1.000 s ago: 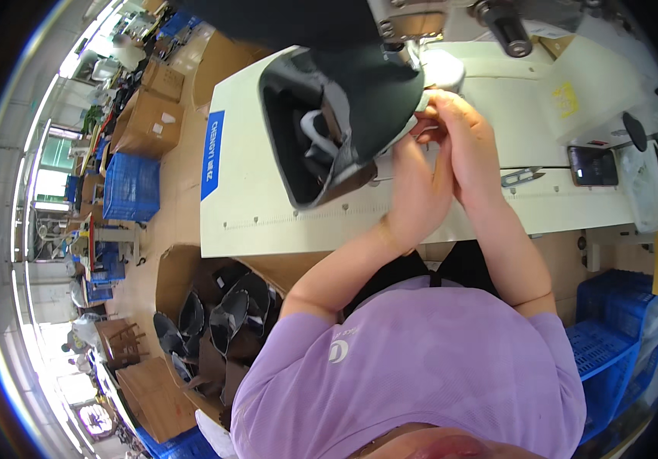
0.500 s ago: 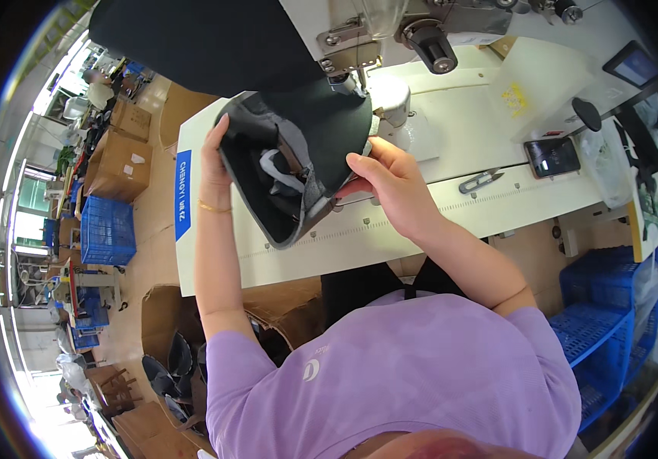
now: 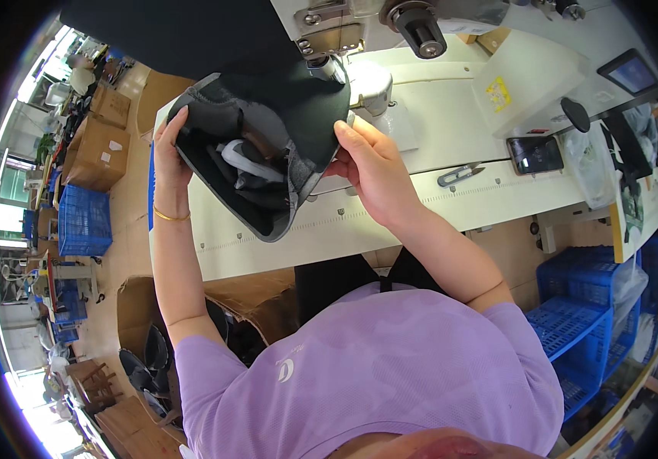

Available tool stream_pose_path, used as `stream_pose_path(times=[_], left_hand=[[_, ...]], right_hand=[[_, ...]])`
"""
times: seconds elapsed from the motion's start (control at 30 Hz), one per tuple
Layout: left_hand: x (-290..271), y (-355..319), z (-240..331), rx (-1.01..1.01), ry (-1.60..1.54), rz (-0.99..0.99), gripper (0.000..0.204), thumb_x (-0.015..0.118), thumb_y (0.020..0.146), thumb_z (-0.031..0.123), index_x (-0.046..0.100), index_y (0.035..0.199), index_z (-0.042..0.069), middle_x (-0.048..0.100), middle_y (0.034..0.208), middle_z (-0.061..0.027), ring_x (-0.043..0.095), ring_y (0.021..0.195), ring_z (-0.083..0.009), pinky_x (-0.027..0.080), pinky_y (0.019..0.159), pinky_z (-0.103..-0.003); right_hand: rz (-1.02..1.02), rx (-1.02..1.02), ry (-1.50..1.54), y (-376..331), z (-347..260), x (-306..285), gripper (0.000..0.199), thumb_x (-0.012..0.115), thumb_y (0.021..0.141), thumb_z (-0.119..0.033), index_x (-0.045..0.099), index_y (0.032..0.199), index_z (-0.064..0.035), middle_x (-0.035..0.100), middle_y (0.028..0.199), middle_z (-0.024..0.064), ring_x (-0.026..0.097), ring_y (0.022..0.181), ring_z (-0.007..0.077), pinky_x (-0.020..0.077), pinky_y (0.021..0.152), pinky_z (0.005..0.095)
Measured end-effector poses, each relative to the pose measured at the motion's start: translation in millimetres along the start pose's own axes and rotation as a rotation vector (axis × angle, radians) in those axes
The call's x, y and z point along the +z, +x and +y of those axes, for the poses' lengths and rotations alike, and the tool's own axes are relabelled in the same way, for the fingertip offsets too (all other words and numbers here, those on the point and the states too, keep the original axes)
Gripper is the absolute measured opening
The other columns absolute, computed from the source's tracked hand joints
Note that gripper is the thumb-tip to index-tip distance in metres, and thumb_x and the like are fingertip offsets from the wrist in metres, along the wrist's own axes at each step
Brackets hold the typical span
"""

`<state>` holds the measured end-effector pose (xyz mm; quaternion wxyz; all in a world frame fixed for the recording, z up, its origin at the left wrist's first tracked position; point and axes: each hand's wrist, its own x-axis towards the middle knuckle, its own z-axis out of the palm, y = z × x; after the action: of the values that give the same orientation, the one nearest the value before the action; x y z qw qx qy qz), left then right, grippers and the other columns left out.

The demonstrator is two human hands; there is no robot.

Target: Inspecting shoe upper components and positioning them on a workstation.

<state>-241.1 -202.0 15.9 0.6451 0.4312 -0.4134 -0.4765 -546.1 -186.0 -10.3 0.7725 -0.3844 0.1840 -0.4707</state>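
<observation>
Between my two hands is a black fabric piece (image 3: 315, 115) with a wide mouth and grey lining, perhaps a boot upper. Its mouth faces me, and loose grey and brown parts show inside. My left hand (image 3: 171, 153) grips the left rim, thumb on top. Its right edge is pinched between the thumb and fingers of my right hand (image 3: 375, 172), just below the sewing machine's head (image 3: 329, 38). The piece's far edge lies close to the presser area, where the exact contact is hidden. A large black panel (image 3: 183, 34) spreads behind it at the upper left.
On the white table (image 3: 260, 256) lie thread snips (image 3: 459, 174) and a dark phone (image 3: 535, 155). A cardboard box (image 3: 131, 302) with several dark pieces stands at my left. Blue crates (image 3: 574, 325) are at my right; another blue crate (image 3: 84, 222) sits farther left.
The whole view has shifted slightly left. My left hand has moved farther left, drawing the fabric piece's mouth wider, so more of the inside shows. My right hand keeps its pinch by the machine.
</observation>
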Motion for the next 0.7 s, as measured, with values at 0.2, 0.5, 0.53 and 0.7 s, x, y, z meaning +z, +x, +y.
stream_pose_path(times=[0.2, 0.5, 0.53, 0.7], left_hand=[[0.7, -18.1, 3.2, 0.061, -0.030, 0.021, 0.028, 0.051, 0.092, 0.015, 0.058, 0.110, -0.005, 0.065, 0.106, -0.0117, 0.063, 0.096, -0.0201, 0.050, 0.085, -0.031], [24.0, -60.8, 6.7, 0.214, -0.020, 0.158, 0.030, 0.048, 0.094, 0.020, 0.059, 0.108, -0.004, 0.063, 0.106, -0.0110, 0.060, 0.100, -0.0188, 0.046, 0.090, -0.031], [28.8, -65.9, 7.8, 0.235, -0.003, 0.190, 0.030, 0.048, 0.095, 0.021, 0.059, 0.108, -0.004, 0.063, 0.106, -0.0104, 0.060, 0.100, -0.0182, 0.045, 0.090, -0.031], [50.1, -82.1, 8.7, 0.258, 0.046, 0.328, 0.033, 0.049, 0.095, 0.023, 0.060, 0.108, -0.004, 0.062, 0.107, -0.0104, 0.059, 0.100, -0.0176, 0.045, 0.090, -0.031]], right_hand=[[-0.029, -0.089, -0.145, -17.3, 5.1, 3.3, 0.035, 0.046, 0.097, -0.020, 0.046, 0.127, -0.0018, 0.058, 0.110, 0.0027, 0.055, 0.095, 0.0068, 0.0462, 0.081, 0.0247], [0.042, -0.081, -0.102, -14.5, -4.6, -1.2, 0.030, 0.048, 0.096, -0.020, 0.051, 0.119, -0.0028, 0.054, 0.096, -0.0029, 0.046, 0.086, 0.0036, 0.0384, 0.079, 0.0214], [0.044, -0.083, -0.096, -12.5, -5.4, -3.1, 0.030, 0.048, 0.096, -0.020, 0.051, 0.119, -0.0028, 0.054, 0.096, -0.0029, 0.046, 0.086, 0.0036, 0.0384, 0.079, 0.0214], [0.059, -0.090, -0.096, -6.8, -4.5, -9.9, 0.025, 0.045, 0.097, -0.026, 0.055, 0.102, -0.0043, 0.047, 0.085, -0.0053, 0.038, 0.079, 0.0028, 0.0339, 0.074, 0.0208]])
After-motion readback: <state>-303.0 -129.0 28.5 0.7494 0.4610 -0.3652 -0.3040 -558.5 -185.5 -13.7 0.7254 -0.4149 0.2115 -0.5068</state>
